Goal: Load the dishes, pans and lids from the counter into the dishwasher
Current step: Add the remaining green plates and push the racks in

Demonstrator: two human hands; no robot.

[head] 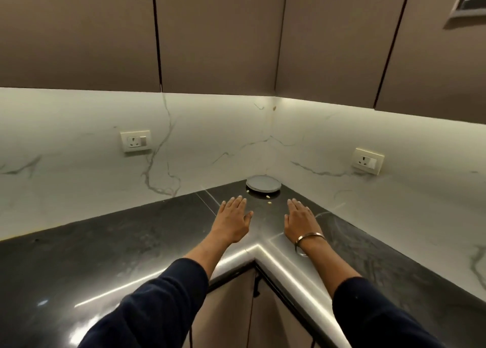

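— While both my hands hover over the dark tabletop (110, 258), ask what you like.

— Which step are you on?

— The reach, I'd say. My left hand (234, 217) and right hand (302, 220) are stretched toward the back corner, palms down, fingers straight. Each grip is wide and holds nothing.

— Where are the dishes?

— A small stack of grey plates (263, 183) sits just beyond my fingertips, tucked into the corner where the two marble walls meet. It lies between my hands and a little ahead of them, not yet touched.

— Anything on the plates?

— The top one looks bare from here. A few pale crumbs (268, 197) lie on the tabletop between my fingers and the stack.

— How many plates?

— Several rims show, but I cannot count them.

— What does the next move call for?

— A longer reach, I judge, since the stack is deep in the corner. I would bring a hand to each side, get fingers under the lowest rim and lift the pile level so nothing slides.

— And the dishwasher?

— Not in sight. Nor are any pans or lids. Only cabinet doors above, a cupboard below the tabletop's edge, and a socket (135, 140) off to the left and another (367, 160) off to the right of my hands.
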